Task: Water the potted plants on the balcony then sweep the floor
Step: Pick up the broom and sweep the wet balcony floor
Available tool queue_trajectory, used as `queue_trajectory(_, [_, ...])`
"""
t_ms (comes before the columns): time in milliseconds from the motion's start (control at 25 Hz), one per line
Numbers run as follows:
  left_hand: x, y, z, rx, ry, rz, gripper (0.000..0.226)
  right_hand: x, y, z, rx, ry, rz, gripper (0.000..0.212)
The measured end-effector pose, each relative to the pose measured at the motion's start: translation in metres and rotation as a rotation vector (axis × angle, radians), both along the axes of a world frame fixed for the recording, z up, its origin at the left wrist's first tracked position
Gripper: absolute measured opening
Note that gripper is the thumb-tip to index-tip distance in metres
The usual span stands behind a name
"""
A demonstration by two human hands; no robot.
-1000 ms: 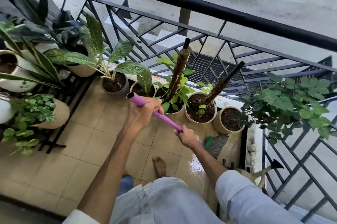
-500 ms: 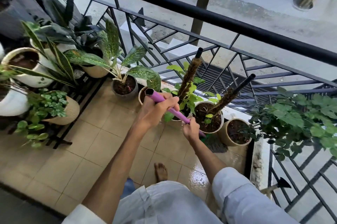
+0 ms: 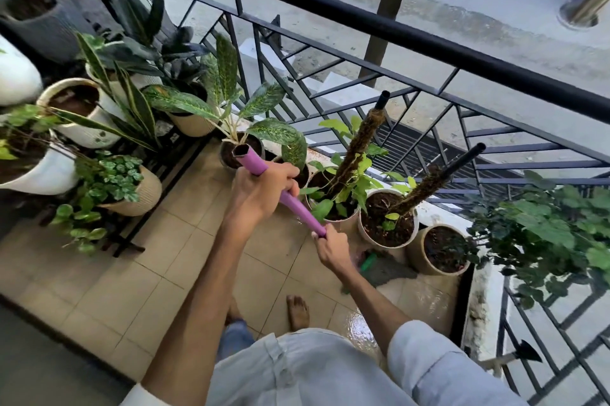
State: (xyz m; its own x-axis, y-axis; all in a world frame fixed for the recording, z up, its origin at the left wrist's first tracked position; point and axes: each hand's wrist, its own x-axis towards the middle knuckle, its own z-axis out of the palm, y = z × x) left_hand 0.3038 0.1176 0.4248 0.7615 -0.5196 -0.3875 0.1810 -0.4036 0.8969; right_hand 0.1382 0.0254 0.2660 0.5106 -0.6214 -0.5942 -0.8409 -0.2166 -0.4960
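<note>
The left hand [image 3: 260, 191] curls its fingers round the upper part of the purple broom handle [image 3: 280, 196], just below the handle's open hollow end. The right hand [image 3: 331, 249] grips the same handle lower down, fingers wrapped tight, so the stick slants from upper left down to the right between the two hands. Just beyond the right hand, low against the floor, lies the broom head [image 3: 384, 270] — grey bristles with a green collar — touching the wet tiled floor [image 3: 158, 260] at the foot of the pots.

Directly past the right hand stand three round pots in a row: one with a leafy climber on a moss pole [image 3: 356, 148], a second pot [image 3: 386, 224] with another moss pole, and a third pot [image 3: 440, 250] of bare soil. Beyond the left hand sits a spotted-leaf plant [image 3: 231, 102] in a dark pot. Further left of that hand more potted plants crowd a low black rack [image 3: 132, 234]. A black railing [image 3: 396, 26] runs behind everything. A bare foot [image 3: 298, 311] stands on the tiles below the hands — near a shiny puddle.
</note>
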Motion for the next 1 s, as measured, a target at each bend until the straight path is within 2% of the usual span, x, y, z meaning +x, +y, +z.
queue_trajectory(80, [0.002, 0.012, 0.003, -0.001, 0.006, 0.061, 0.03, 0.01, 0.011, -0.002, 0.066, 0.005, 0.03, 0.034])
queue_trajectory(200, [-0.004, 0.021, 0.007, -0.043, -0.07, 0.048, 0.034, 0.029, 0.016, 0.002, 0.105, -0.009, 0.004, 0.032])
queue_trajectory(320, [-0.002, 0.021, 0.017, -0.104, -0.134, 0.057, 0.038, 0.047, 0.009, 0.009, 0.074, -0.053, -0.049, 0.03])
queue_trajectory(600, [0.015, 0.038, 0.035, -0.135, -0.177, 0.099, 0.041, 0.088, 0.006, 0.019, 0.033, -0.136, 0.034, 0.032])
queue_trajectory(840, [0.036, 0.095, 0.048, -0.075, -0.147, 0.242, 0.044, 0.109, 0.062, 0.01, 0.091, -0.124, 0.199, 0.033])
queue_trajectory(1000, [0.049, 0.131, 0.052, -0.116, -0.106, 0.325, 0.045, 0.138, 0.093, 0.01, 0.11, -0.121, 0.325, 0.033])
